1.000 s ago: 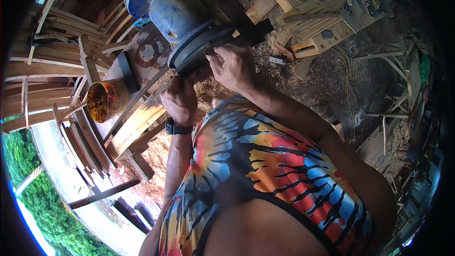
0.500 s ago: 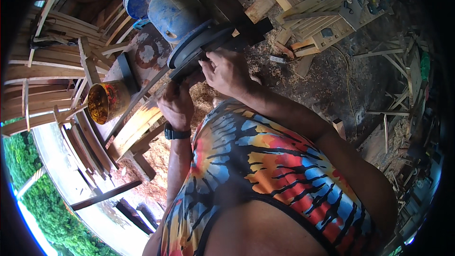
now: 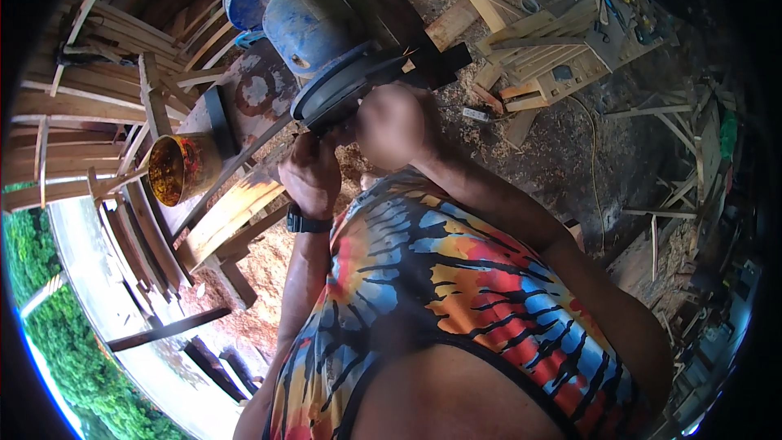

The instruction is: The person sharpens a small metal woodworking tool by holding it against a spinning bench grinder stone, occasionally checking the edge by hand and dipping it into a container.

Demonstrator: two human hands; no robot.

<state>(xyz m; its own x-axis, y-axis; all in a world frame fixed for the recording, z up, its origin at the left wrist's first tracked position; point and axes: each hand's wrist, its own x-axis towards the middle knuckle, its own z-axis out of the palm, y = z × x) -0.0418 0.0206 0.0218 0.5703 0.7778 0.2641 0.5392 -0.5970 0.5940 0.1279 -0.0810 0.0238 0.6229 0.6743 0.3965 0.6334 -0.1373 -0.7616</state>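
Observation:
A blue bench grinder (image 3: pixel 314 28) stands at the top centre, its dark grinding wheel (image 3: pixel 342 81) facing my hands. My left hand (image 3: pixel 309 175), with a black watch on the wrist, is closed on the end of a dark flat piece (image 3: pixel 326 122) just below the wheel's rim. The kind of piece is not clear, and much of it lies in shadow behind my fingers. Beside it on the right, my right hand (image 3: pixel 395 126) is raised close to the wheel. Blur covers that hand and its fingers cannot be made out.
An open yellowish bucket (image 3: pixel 179 169) with a stained inside stands left of the grinder. Timber pieces (image 3: pixel 228 220) lean and lie along the left. A wooden workbench (image 3: pixel 562 41) with slats and tools is at the upper right. Wood shavings and a cable (image 3: pixel 599 163) lie on the floor.
My right hand has shifted slightly right and down and is now blurred. My left hand stays low at the wheel's edge. The whole view has moved a little.

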